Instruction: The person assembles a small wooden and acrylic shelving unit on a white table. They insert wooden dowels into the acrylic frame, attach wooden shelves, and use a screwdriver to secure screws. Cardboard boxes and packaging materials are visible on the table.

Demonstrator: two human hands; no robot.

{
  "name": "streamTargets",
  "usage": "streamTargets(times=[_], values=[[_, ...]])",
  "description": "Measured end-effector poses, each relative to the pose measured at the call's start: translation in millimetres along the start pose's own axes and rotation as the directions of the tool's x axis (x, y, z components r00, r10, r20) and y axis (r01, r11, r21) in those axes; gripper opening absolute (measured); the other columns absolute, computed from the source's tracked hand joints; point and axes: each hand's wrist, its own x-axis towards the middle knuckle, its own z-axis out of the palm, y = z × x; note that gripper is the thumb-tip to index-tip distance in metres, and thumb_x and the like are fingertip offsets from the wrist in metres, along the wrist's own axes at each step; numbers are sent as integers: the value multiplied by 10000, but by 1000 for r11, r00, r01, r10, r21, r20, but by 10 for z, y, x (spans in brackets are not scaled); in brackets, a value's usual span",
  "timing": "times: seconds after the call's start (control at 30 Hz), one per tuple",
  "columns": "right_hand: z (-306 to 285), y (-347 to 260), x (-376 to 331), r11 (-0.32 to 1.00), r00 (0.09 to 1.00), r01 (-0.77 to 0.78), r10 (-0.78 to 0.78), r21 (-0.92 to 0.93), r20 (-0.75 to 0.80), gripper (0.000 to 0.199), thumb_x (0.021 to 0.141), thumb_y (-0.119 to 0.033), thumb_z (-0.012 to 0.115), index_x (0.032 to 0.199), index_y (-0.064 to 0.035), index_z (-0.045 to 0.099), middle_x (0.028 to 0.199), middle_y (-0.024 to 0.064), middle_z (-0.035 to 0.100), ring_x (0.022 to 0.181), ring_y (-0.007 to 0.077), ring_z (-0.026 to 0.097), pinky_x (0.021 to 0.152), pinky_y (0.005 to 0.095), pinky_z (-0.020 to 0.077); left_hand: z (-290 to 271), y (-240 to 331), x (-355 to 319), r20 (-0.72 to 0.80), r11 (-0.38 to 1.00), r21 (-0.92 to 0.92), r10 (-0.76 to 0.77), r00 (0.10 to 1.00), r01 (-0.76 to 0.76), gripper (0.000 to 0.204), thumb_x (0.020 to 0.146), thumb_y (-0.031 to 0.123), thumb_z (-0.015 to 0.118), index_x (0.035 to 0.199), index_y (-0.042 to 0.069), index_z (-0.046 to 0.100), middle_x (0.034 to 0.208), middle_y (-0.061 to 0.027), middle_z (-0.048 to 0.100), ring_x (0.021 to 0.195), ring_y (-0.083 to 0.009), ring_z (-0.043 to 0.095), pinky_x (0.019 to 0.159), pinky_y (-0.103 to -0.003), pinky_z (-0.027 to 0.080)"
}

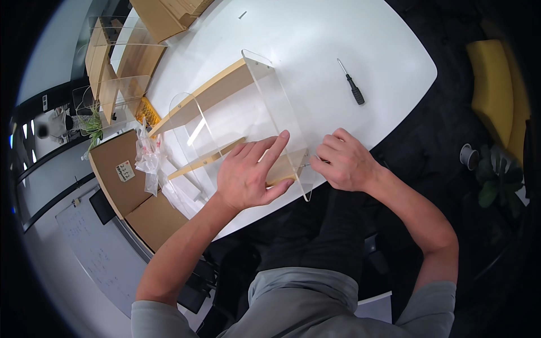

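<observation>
Wooden boards and clear acrylic panels make up a partly built frame on the white table. My left hand [248,172] rests over the near wooden board [211,159], its thumb and index finger spread apart around the upright acrylic panel's [276,104] near end. On that panel's right side, my right hand [345,162] is closed in a pinch on a small metal screw [306,165] at the panel's face. The screw's far end is hard to make out. A screwdriver [353,87] with a black handle lies farther back to the right.
Another small metal piece [242,15] lies at the back of the table [383,45]. At left stand an open cardboard box [115,163], clear plastic bags [151,160] and a second wood-and-acrylic unit [132,62]. A yellow seat [490,79] is off to the right.
</observation>
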Motion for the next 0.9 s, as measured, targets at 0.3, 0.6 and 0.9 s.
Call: streamTargets(times=[0.3,0.6,0.9], values=[[0,78,62,995,996,68,-72,79,51,106,741,-67,706,801,-47,621,767,55,485,754,243,554,744,373,475,-1,-10,10,4,1000,-11,15,1000,-15,924,759,404,810,1539,-4,530,1223,-185,704,958,-345,684,881,-429,544],[-79,-80,331,-137,294,-910,455,392,841,149,932,-69,637,898,26,747,596,13,507,488,132,403,496,323,331,-16,8,10,10,1000,10,-1,1000,1,901,792,435,807,1552,38,533,1211,-150,717,979,-307,696,870,-408,544],[141,-189,107,218,554,-805,609,551,568,206,996,-127,624,984,61,708,715,60,637,630,141,557,598,312,454,10,-17,33,-6,1000,0,27,1000,-27,903,787,424,782,1529,-25,529,1168,-197,716,957,-364,693,873,-434,542]])
